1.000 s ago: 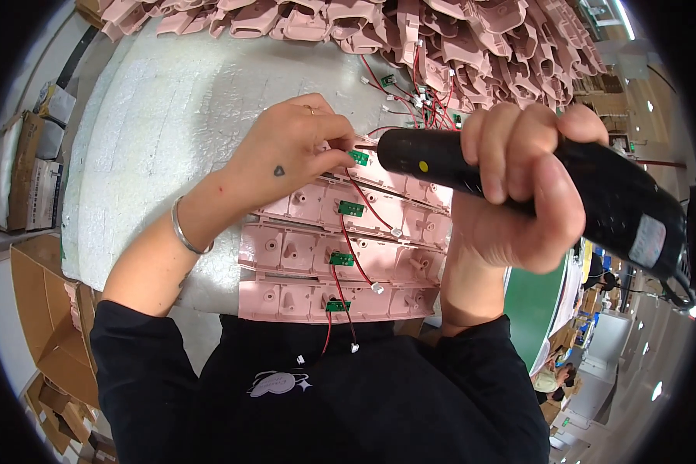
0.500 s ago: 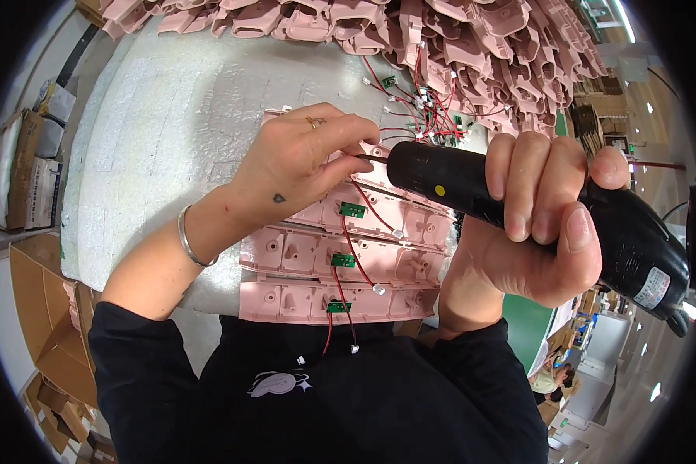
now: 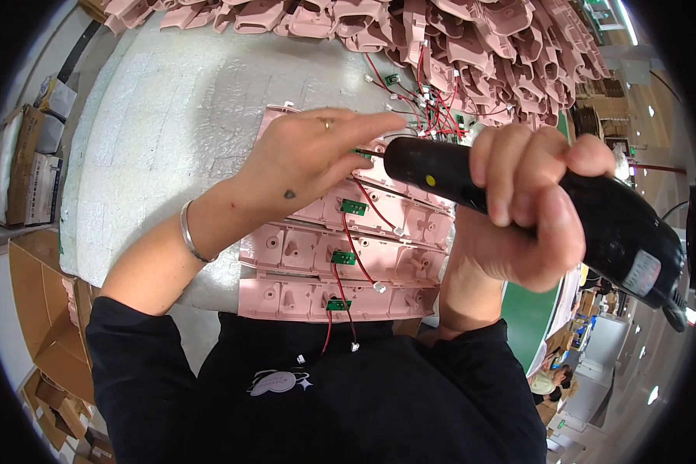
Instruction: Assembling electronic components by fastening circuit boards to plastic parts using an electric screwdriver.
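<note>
Workbench (image 3: 170, 116) covered in pale grey padded sheeting, with a factory floor visible past its right edge.

Landmark: stack of pink plastic shells (image 3: 340, 263), lying at the near edge of the bench, just in front of the person's black shirt. Each shell carries a small green circuit board (image 3: 353, 206) with red wires (image 3: 363, 267) ending in white plugs.

Left hand (image 3: 309, 158): lies over the top of the stack, fingers nearly straight, fingertips pinched narrow at the uppermost shell, beside the tool's tip. Whether it holds anything cannot be told. Ring on one finger; silver bangle (image 3: 187, 232) at the wrist.

Right hand (image 3: 518, 209): to the right of the stack, fist wrapped firmly around a black electric screwdriver (image 3: 595, 224), whose tip points left at the topmost shell.

Beyond the stack: heap of more pink shells (image 3: 410, 31) along the far bench edge, with loose red wires.

Left of the stack, off the bench: cardboard boxes (image 3: 31, 162).
</note>
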`<state>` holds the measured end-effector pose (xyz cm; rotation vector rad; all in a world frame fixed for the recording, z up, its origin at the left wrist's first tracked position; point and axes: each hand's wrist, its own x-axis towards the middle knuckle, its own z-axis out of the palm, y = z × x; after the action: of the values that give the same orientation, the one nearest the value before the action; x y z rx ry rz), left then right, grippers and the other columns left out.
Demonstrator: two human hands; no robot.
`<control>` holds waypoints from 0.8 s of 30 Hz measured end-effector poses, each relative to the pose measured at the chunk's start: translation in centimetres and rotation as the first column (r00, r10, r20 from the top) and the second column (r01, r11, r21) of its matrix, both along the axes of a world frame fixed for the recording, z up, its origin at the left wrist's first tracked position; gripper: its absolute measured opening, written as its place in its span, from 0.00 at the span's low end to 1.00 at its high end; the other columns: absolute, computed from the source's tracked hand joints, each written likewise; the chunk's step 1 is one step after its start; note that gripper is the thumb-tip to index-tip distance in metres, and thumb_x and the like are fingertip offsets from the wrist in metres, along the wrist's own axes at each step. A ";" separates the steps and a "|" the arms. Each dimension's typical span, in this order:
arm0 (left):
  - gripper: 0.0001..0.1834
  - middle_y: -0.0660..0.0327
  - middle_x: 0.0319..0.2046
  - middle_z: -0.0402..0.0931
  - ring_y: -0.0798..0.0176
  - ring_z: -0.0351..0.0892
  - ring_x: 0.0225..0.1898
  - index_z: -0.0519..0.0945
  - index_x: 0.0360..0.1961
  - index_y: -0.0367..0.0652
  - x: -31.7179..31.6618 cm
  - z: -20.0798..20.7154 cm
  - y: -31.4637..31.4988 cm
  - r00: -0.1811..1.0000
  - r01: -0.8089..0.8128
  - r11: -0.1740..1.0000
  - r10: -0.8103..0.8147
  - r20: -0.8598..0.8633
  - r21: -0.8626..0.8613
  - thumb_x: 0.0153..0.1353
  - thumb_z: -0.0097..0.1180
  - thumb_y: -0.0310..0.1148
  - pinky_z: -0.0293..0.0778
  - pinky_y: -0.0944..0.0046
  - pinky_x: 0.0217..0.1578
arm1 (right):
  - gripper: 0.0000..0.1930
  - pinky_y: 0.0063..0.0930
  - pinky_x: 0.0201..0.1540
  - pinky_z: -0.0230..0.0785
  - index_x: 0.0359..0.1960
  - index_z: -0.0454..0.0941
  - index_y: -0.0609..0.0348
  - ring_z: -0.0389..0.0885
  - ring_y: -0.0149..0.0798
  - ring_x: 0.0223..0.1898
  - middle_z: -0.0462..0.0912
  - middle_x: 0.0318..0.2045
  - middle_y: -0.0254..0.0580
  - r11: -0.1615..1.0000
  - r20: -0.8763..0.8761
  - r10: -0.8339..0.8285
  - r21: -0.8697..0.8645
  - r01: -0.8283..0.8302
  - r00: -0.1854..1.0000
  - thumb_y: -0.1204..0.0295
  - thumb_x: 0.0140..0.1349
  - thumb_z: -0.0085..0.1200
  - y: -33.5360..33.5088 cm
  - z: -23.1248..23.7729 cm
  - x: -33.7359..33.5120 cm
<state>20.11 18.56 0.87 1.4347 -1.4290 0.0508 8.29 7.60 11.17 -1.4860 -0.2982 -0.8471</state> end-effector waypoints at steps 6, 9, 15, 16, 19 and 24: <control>0.38 0.58 0.55 0.70 0.48 0.61 0.62 0.73 0.54 0.49 1.0 -0.9 0.3 0.993 -0.083 0.965 0.059 0.101 0.248 0.38 0.70 0.45 0.58 0.47 0.60 | 0.14 0.28 0.26 0.61 0.42 0.64 0.56 0.61 0.29 0.16 0.62 0.17 0.32 0.995 -0.091 -0.099 0.014 0.100 0.991 0.73 0.54 0.48 0.0 -2.4 1.0; 0.39 0.60 0.56 0.70 0.49 0.59 0.64 0.73 0.54 0.50 0.9 -1.3 0.5 0.992 -0.071 0.930 0.028 0.122 0.361 0.38 0.70 0.49 0.50 0.42 0.63 | 0.14 0.29 0.25 0.61 0.42 0.64 0.57 0.62 0.29 0.16 0.63 0.17 0.32 0.992 -0.121 -0.124 0.016 0.126 0.985 0.73 0.53 0.49 0.2 -2.6 1.1; 0.34 0.61 0.54 0.71 0.52 0.64 0.60 0.76 0.50 0.49 0.7 -1.3 0.6 0.990 -0.058 0.910 0.000 0.139 0.410 0.40 0.68 0.49 0.48 0.40 0.63 | 0.14 0.28 0.24 0.60 0.42 0.63 0.58 0.61 0.29 0.16 0.64 0.17 0.33 0.996 -0.126 -0.094 -0.021 0.092 0.988 0.75 0.53 0.49 0.2 -2.9 1.3; 0.33 0.61 0.54 0.71 0.54 0.65 0.59 0.76 0.49 0.49 0.7 -1.2 0.5 0.991 -0.047 0.901 -0.012 0.134 0.432 0.41 0.68 0.49 0.48 0.40 0.63 | 0.14 0.28 0.24 0.60 0.41 0.63 0.58 0.61 0.29 0.16 0.64 0.17 0.34 0.995 -0.153 -0.094 -0.041 0.088 0.984 0.75 0.52 0.48 0.3 -2.8 1.4; 0.28 0.62 0.48 0.74 0.57 0.70 0.53 0.80 0.43 0.46 0.5 -1.5 0.4 0.988 -0.080 0.928 0.024 0.155 0.365 0.40 0.69 0.47 0.53 0.44 0.62 | 0.13 0.27 0.24 0.60 0.39 0.61 0.58 0.60 0.29 0.16 0.64 0.17 0.34 0.992 -0.231 -0.122 -0.068 0.110 0.965 0.77 0.52 0.47 1.1 -2.2 1.4; 0.26 0.62 0.49 0.73 0.57 0.70 0.52 0.80 0.41 0.45 0.6 -1.4 0.3 0.991 -0.069 0.920 0.018 0.135 0.386 0.40 0.68 0.46 0.52 0.46 0.62 | 0.12 0.26 0.23 0.60 0.35 0.59 0.57 0.60 0.29 0.16 0.64 0.16 0.36 0.982 -0.242 -0.121 -0.169 0.081 0.963 0.79 0.51 0.47 0.8 -2.9 1.7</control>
<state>20.66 18.91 -0.54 1.8168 -1.5732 -0.1230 10.04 8.43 8.28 -1.7493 -0.1022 -0.7182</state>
